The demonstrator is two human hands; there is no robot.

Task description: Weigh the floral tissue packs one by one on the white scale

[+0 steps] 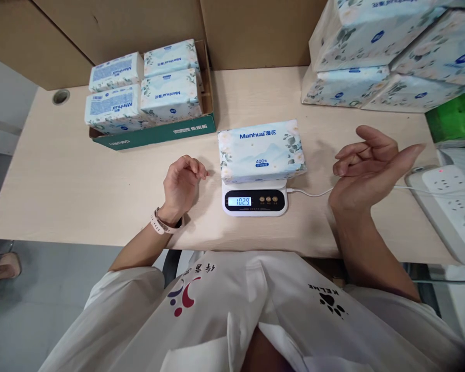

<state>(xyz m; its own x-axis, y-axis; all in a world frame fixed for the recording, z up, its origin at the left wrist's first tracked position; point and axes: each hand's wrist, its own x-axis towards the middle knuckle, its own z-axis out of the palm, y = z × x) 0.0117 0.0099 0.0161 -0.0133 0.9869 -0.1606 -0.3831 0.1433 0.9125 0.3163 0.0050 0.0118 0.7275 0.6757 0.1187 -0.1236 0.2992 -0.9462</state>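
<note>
A pack of Manhua tissues [262,151] lies on a white kitchen scale [254,205], covering its weighing plate. The scale's lit display [239,201] reads 102.9. My left hand [183,185] rests on the table left of the scale, its fingers loosely curled and holding nothing, a pale band on its wrist. Raised to the right of the pack is my right hand [366,165], palm turned inward, fingers bent and thumb apart, with nothing in it. Neither hand touches the pack.
A green-sided cardboard tray [158,135] with several tissue packs stands at the back left. More packs [344,85] are stacked at the back right. A white cable [310,193] runs from the scale toward a power strip [445,191]. Cardboard [256,31] lines the table's back.
</note>
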